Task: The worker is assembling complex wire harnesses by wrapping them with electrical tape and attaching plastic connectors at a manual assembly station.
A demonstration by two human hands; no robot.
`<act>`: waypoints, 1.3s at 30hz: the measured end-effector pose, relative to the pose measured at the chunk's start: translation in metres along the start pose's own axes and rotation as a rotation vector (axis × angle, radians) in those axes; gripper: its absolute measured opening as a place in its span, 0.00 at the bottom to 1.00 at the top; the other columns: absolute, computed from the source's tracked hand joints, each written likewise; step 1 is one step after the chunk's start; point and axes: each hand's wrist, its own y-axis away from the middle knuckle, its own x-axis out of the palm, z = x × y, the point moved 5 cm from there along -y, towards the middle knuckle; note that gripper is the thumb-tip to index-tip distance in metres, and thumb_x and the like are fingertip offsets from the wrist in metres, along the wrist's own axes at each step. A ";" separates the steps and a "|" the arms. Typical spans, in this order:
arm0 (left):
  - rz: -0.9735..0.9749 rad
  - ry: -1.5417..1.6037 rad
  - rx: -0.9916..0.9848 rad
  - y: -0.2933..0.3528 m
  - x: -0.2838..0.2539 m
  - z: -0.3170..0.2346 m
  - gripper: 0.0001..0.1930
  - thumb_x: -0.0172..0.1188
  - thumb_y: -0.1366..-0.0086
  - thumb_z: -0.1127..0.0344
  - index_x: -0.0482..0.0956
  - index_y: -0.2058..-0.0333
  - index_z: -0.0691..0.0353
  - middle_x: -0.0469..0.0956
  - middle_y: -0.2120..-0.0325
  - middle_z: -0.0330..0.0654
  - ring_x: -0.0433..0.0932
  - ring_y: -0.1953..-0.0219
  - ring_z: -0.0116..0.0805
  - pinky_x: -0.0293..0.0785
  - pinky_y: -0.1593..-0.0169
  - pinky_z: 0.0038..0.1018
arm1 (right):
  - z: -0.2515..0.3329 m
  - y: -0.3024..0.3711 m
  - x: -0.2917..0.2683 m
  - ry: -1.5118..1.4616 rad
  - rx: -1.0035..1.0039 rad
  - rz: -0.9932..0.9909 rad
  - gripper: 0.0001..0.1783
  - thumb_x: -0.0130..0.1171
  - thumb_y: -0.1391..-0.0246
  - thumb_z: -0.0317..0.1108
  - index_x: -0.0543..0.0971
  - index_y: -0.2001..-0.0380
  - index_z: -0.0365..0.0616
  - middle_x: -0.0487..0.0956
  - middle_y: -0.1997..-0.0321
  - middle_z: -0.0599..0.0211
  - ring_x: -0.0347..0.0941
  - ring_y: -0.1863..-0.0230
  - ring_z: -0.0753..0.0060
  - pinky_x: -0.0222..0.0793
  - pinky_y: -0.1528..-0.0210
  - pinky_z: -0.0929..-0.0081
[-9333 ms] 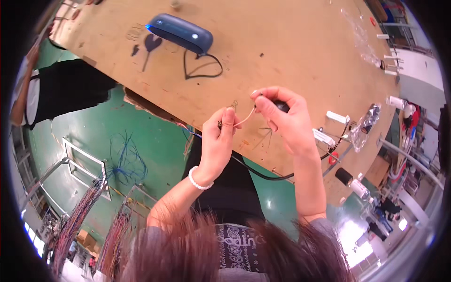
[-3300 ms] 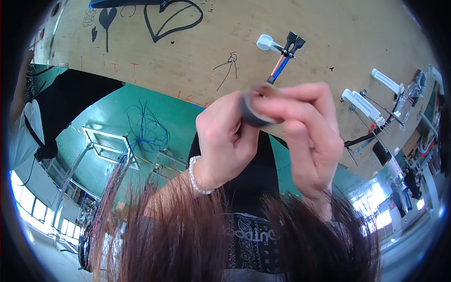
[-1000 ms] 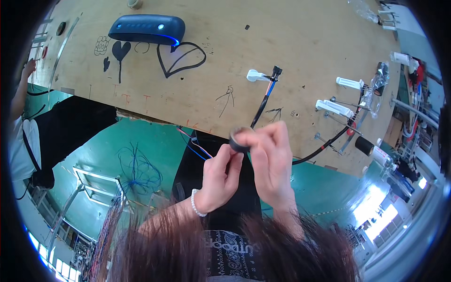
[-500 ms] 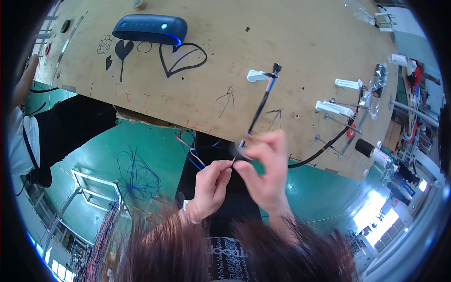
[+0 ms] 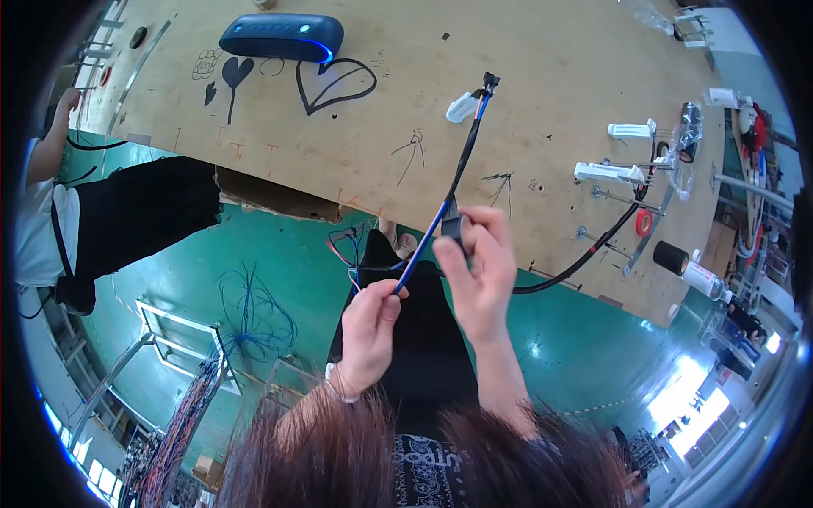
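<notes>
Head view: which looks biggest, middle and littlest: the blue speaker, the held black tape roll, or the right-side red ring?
1. Blue speaker
2. Black tape roll, partly covered by the right hand
3. Red ring

The hands, nearly touching half a second ago, are apart: the left hand [image 5: 367, 328] lower down the slim blue-and-pale wire bundle [image 5: 423, 243], now straight; the right hand [image 5: 481, 275] with the round black tape roll [image 5: 455, 228] farther up. The white plastic clip [image 5: 461, 107] slants more steeply.
</notes>
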 end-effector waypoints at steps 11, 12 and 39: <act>-0.060 -0.215 0.111 0.012 0.017 -0.019 0.06 0.50 0.33 0.75 0.74 0.59 0.64 0.78 0.70 0.42 0.73 0.72 0.43 0.68 0.67 0.34 | -0.036 -0.019 0.017 -0.590 0.375 0.110 0.14 0.54 0.36 0.40 0.73 0.53 0.43 0.75 0.55 0.64 0.73 0.57 0.75 0.74 0.54 0.71; -0.062 -0.155 0.056 0.012 0.016 -0.016 0.06 0.50 0.32 0.75 0.74 0.59 0.64 0.77 0.71 0.42 0.73 0.73 0.43 0.67 0.67 0.34 | -0.039 -0.010 0.019 -0.587 0.373 0.108 0.14 0.54 0.36 0.40 0.73 0.53 0.43 0.75 0.55 0.64 0.73 0.57 0.75 0.74 0.54 0.71; 0.062 -0.117 -0.030 0.029 0.021 -0.016 0.09 0.46 0.29 0.73 0.72 0.54 0.65 0.69 0.82 0.39 0.70 0.80 0.27 0.68 0.73 0.24 | 0.043 0.007 0.028 0.685 -0.180 0.075 0.12 0.64 0.45 0.32 0.73 0.62 0.41 0.71 0.72 0.73 0.68 0.77 0.79 0.61 0.77 0.78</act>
